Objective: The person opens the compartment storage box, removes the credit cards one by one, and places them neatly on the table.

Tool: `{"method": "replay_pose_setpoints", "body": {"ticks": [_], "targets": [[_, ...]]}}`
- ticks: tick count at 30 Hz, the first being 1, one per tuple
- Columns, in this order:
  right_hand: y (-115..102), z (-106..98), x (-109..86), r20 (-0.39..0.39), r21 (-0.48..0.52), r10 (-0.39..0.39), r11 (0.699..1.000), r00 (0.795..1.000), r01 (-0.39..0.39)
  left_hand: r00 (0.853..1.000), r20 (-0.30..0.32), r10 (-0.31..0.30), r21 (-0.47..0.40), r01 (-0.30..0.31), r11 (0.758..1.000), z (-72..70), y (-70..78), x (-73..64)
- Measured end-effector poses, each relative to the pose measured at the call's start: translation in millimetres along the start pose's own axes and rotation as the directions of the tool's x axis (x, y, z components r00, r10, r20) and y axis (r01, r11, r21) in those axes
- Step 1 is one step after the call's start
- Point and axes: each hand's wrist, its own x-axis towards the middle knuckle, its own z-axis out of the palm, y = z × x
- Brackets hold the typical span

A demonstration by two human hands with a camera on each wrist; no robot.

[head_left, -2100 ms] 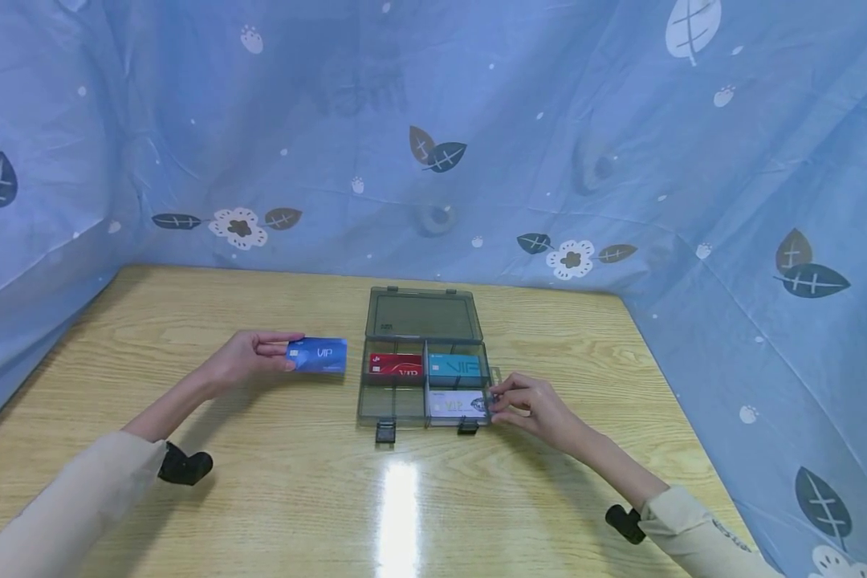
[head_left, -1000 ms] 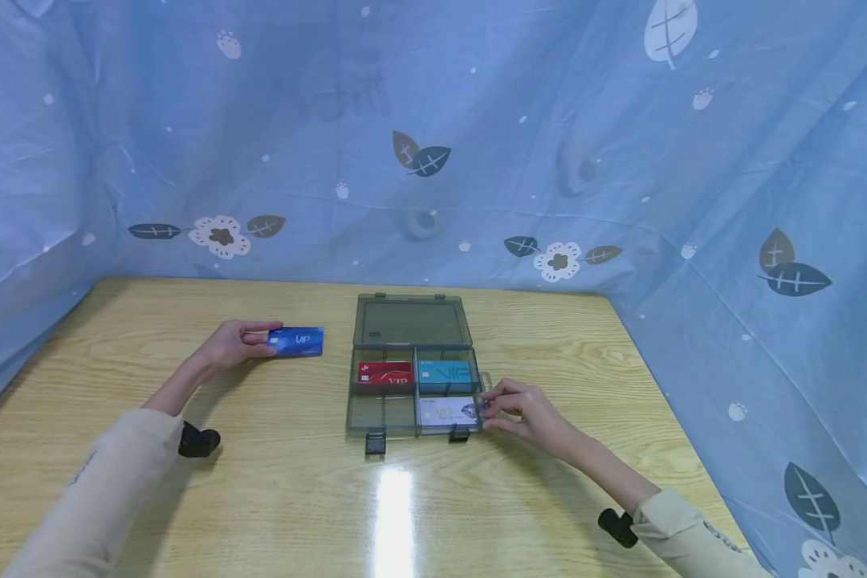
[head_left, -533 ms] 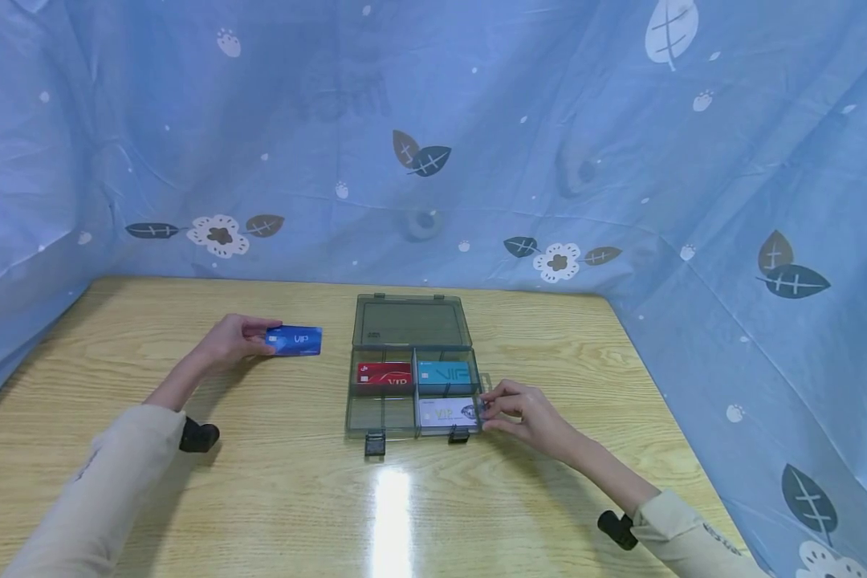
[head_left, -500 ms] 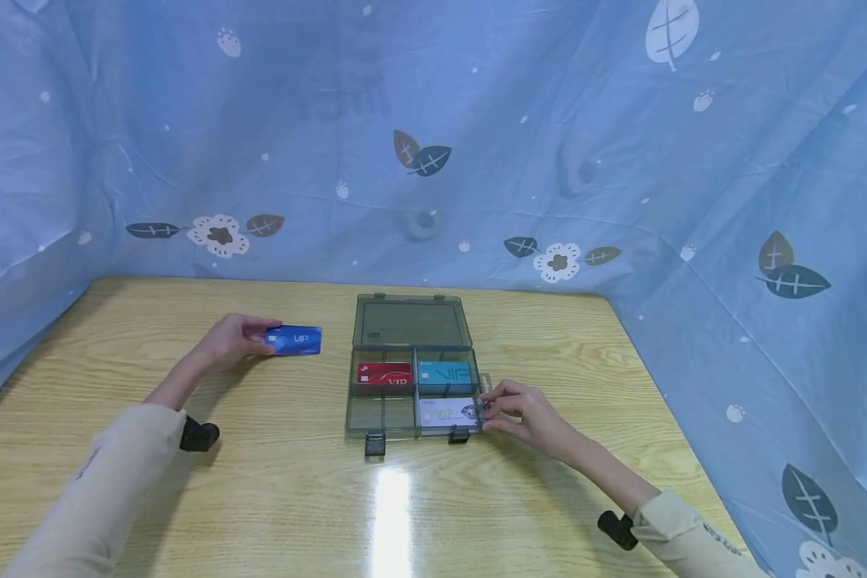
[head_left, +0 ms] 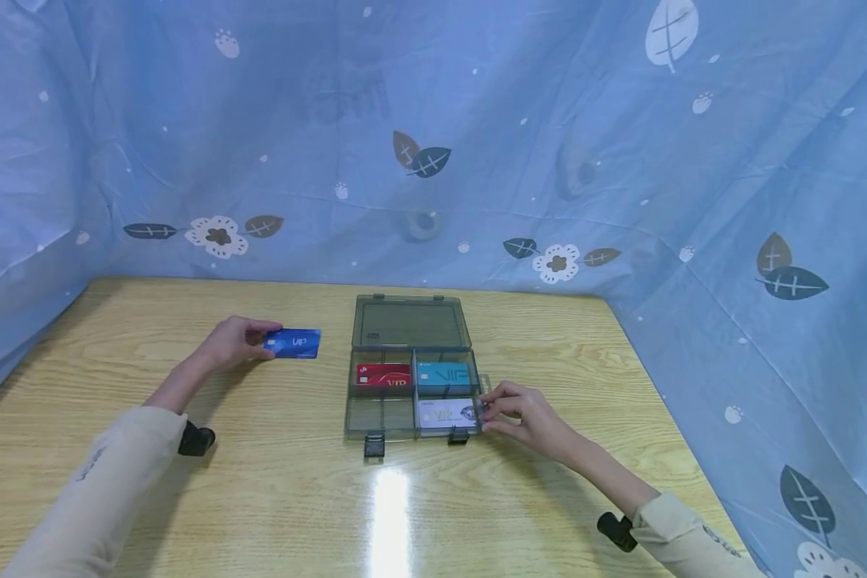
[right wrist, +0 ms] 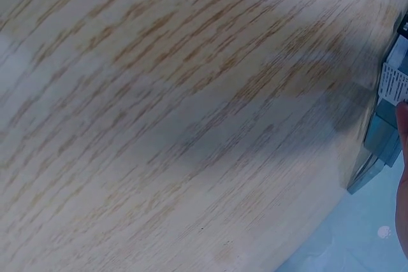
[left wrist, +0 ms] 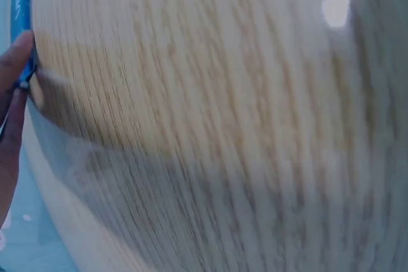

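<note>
My left hand pinches a blue VIP card by its left end, face up, to the left of the box. In the left wrist view the card shows edge-on at the far left, between thumb and fingers. A smoky clear plastic divided box lies with its lid laid back. Red and teal cards sit in the back compartments, a white card in the front right one; the front left holds no card. My right hand grips the box's right side with curled fingers.
The wooden table reaches back to a blue leaf-patterned cloth. Two latches, the left latch and right latch, jut from the box's front. Dark wrist cameras, such as the left one, sit near the sleeves.
Over two seconds my left hand has drawn the blue card a little left, away from the box, and the head view has shifted slightly. My right hand stays at the box's side.
</note>
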Motion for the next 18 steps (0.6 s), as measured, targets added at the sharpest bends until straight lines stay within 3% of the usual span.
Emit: {"method": "replay_pose_setpoints", "body": {"ticks": [18], "targets": [[-1.3, -0.1, 0.1, -0.004, 0.01, 0.01, 1.0, 1.0, -0.01, 0.999, -0.033, 0.027, 0.053, -0.025, 0.998, 4.7, -0.8, 3.9]]}}
